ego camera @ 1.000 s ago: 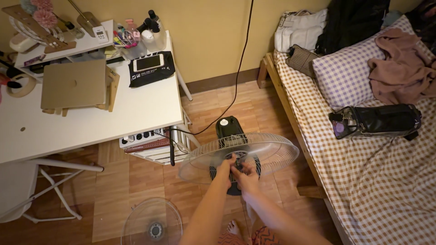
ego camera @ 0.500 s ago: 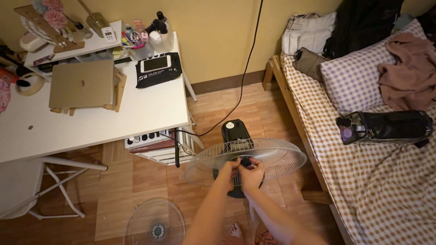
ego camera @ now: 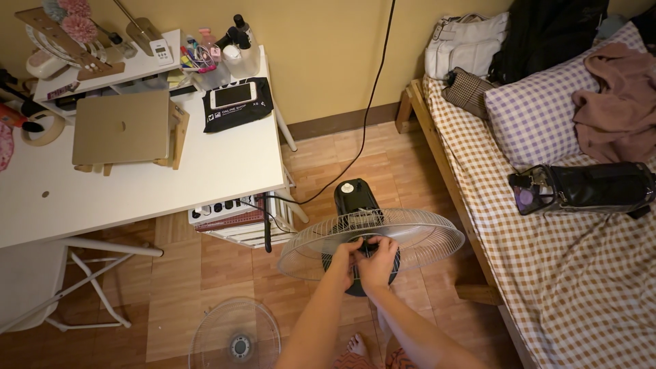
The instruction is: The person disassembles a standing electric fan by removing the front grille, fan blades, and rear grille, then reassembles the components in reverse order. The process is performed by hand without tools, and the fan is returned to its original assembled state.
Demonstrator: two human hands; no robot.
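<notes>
Both hands are in at the centre of the fan, low and just right of the middle of the frame. The left hand (ego camera: 347,254) has its fingers curled onto the hub inside the wire rear grille (ego camera: 424,240); the right hand (ego camera: 380,261) is pressed in right beside it, fingers bent around the same small dark part. Both are closed on that hub piece, though exactly what is pinched between the fingertips is too small to tell. The standing fan (ego camera: 355,198) faces upward, its black motor housing showing just above the grille, with a black cable (ego camera: 369,109) running up the wall from it. Down at the bottom edge, left of the arms, the front grille (ego camera: 236,338) lies flat on the wooden floor, well apart from the fan. Upper left, a white desk (ego camera: 137,191) carries a closed laptop (ego camera: 121,128) on a wooden stand. Along the right side, a bed with a brown checked sheet (ego camera: 567,273) holds a black bag (ego camera: 588,188)
</notes>
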